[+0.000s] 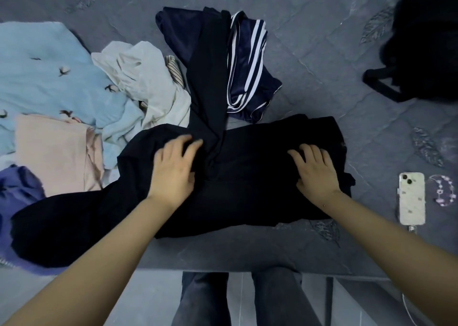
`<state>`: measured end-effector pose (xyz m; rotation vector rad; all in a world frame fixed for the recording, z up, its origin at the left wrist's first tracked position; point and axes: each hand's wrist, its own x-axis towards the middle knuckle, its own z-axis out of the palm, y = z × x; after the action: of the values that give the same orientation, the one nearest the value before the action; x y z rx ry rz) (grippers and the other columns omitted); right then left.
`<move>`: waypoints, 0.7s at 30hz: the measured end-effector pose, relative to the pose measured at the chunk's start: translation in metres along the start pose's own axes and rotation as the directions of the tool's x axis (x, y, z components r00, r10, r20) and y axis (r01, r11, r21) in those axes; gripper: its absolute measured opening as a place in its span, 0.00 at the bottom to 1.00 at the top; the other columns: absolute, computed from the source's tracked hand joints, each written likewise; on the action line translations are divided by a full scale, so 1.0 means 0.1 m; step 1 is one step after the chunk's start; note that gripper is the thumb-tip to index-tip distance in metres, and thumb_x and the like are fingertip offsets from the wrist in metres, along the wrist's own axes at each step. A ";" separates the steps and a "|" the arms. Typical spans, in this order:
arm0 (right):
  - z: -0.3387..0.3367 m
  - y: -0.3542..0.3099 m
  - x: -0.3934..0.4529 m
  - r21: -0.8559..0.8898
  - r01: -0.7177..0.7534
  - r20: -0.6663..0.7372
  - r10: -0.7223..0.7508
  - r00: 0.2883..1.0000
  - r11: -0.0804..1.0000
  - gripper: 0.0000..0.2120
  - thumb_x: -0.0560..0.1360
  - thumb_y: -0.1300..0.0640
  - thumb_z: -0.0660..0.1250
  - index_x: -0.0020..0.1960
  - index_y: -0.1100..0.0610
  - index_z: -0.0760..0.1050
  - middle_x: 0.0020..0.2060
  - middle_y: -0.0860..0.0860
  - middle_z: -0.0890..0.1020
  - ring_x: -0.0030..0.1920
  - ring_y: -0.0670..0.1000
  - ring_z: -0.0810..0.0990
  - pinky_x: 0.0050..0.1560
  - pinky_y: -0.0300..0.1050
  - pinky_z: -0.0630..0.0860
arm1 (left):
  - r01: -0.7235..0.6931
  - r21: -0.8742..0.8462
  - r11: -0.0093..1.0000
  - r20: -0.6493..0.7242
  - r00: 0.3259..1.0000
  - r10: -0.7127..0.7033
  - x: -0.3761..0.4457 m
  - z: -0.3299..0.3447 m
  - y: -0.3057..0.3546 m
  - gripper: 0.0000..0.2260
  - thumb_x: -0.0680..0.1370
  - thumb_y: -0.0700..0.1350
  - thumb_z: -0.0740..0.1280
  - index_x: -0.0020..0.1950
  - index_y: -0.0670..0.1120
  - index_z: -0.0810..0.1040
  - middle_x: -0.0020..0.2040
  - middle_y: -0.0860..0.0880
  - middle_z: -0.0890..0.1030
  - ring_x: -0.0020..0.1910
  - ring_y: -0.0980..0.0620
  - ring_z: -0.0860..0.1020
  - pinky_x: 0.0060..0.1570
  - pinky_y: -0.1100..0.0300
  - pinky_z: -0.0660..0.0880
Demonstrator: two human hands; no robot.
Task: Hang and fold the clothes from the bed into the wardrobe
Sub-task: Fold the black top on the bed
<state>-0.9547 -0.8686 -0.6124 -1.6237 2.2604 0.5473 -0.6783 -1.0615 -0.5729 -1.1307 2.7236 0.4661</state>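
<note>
- Head view: I see the near edge of the grey quilted bed (pixel 309 60) running across the lower part of the picture, with my legs in dark jeans (pixel 238 298) standing just below it.
- The black garment (pixel 247 177) lies near that edge, in the middle of the bed; its left part trails out toward the near left and overlaps the purple cloth (pixel 17 189) there.
- A long dark piece (pixel 210 78) runs from the black garment toward the far side, crossing a navy garment with white stripes (pixel 250 60).
- The left side is crowded: a light blue cloth (pixel 44 73), a cream garment (pixel 146 78), and a folded pink piece (pixel 54 152) lie touching one another, right up against the black garment.
- On the right there is bare quilt between the black garment and a phone in a pale case (pixel 412 198); a beaded bracelet (pixel 443 189) lies just beside the phone.
- A black bag (pixel 426 41) sits at the far right, well apart from the clothes.
- My left hand (pixel 173 167) rests palm down on the black garment, fingers fairly straight and slightly spread, tips at the fold where the long piece begins.
- My right hand (pixel 314 169) presses on the right part of the same garment, fingers bent at the knuckles with tips on the cloth; I cannot tell whether any fabric is pinched.
- I can read no brand, label or writing anywhere.
</note>
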 end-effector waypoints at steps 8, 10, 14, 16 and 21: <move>-0.07 0.14 -0.01 0.136 0.156 -0.097 -0.144 0.985 0.978 0.13 0.69 0.68 0.71 0.53 0.64 0.79 0.41 0.58 0.80 0.38 0.59 0.79 0.47 0.50 0.73 | 0.235 0.068 0.970 0.177 0.954 -0.243 0.24 0.01 -0.56 0.40 0.71 0.62 0.71 0.78 0.50 0.60 0.66 0.44 0.70 0.66 0.43 0.66 0.68 0.45 0.59; -0.09 0.18 -0.18 0.236 0.172 -0.279 -0.103 0.955 0.956 0.08 0.67 0.67 0.72 0.46 0.64 0.80 0.35 0.56 0.78 0.32 0.58 0.77 0.40 0.49 0.74 | 0.263 0.014 0.965 0.144 0.954 -0.262 0.25 0.02 -0.63 0.41 0.70 0.62 0.73 0.78 0.51 0.59 0.66 0.43 0.69 0.66 0.41 0.66 0.68 0.43 0.59; 0.01 0.11 -0.50 0.293 0.066 0.030 -0.078 0.996 0.954 0.16 0.73 0.62 0.68 0.60 0.60 0.78 0.46 0.54 0.80 0.43 0.56 0.80 0.39 0.48 0.78 | 0.326 -0.151 0.933 0.141 0.942 -0.306 0.28 0.05 -0.74 0.40 0.69 0.64 0.72 0.76 0.51 0.62 0.70 0.44 0.61 0.70 0.42 0.60 0.70 0.41 0.54; 0.07 0.05 -0.52 0.287 -0.027 0.425 -0.102 0.900 0.958 0.24 0.77 0.56 0.63 0.72 0.55 0.68 0.60 0.52 0.76 0.56 0.52 0.77 0.51 0.47 0.77 | 0.345 -0.200 0.917 0.189 0.932 -0.310 0.28 0.08 -0.80 0.35 0.71 0.65 0.70 0.73 0.50 0.66 0.72 0.47 0.60 0.72 0.44 0.57 0.72 0.43 0.51; -0.03 -0.24 -0.31 0.367 0.025 0.007 -0.030 1.000 0.930 0.16 0.73 0.64 0.66 0.61 0.62 0.77 0.58 0.58 0.77 0.57 0.60 0.76 0.51 0.54 0.78 | 0.355 -0.337 0.872 0.131 0.935 -0.330 0.29 0.09 -0.87 0.16 0.75 0.59 0.70 0.52 0.49 0.73 0.60 0.51 0.75 0.66 0.46 0.65 0.66 0.50 0.54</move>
<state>-0.9226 -0.8510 -0.5992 -1.4531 2.1652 0.1131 -0.6364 -1.1360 -0.6083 -1.6126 2.3575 0.9476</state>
